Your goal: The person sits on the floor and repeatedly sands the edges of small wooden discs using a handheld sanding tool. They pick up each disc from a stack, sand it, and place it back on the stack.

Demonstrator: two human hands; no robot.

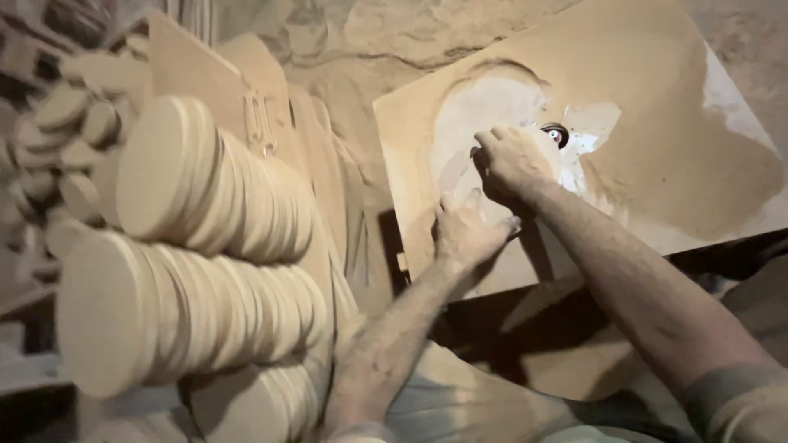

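here, seen from above, two bare forearms reach away from the viewer over a dusty work table (657, 148), a tan board thick with sawdust. the right hand (513, 164) sits furthest out, its fingers curled and pressed together over a pale wooden disc (484, 123), which lies flat on the table in a patch swept clear of dust. the disc is mostly covered by the hand, so only its pale upper and left parts show. just beside the right hand's knuckles, to the right, a small round cutter (556, 134) (dark with a red ring) pokes up through the table; whether the disc touches it cannot be told.

the left hand (464, 230) lies nearer the viewer, just below and left of the right hand, palm down on the table with fingers loosely spread and pointing up toward the disc. the two hands are close together, almost touching; the left fingertips seem to rest at the disc's near edge, though the blur makes this uncertain.

to the left, well apart from the hands, long stacks of round wooden discs (205, 197) lie on their sides in rows, like rolls of coins, blurred and coated in dust. behind them, more loose discs (57, 123) are heaped in a dim corner. sawdust (681, 164) is piled across the right half of the table.
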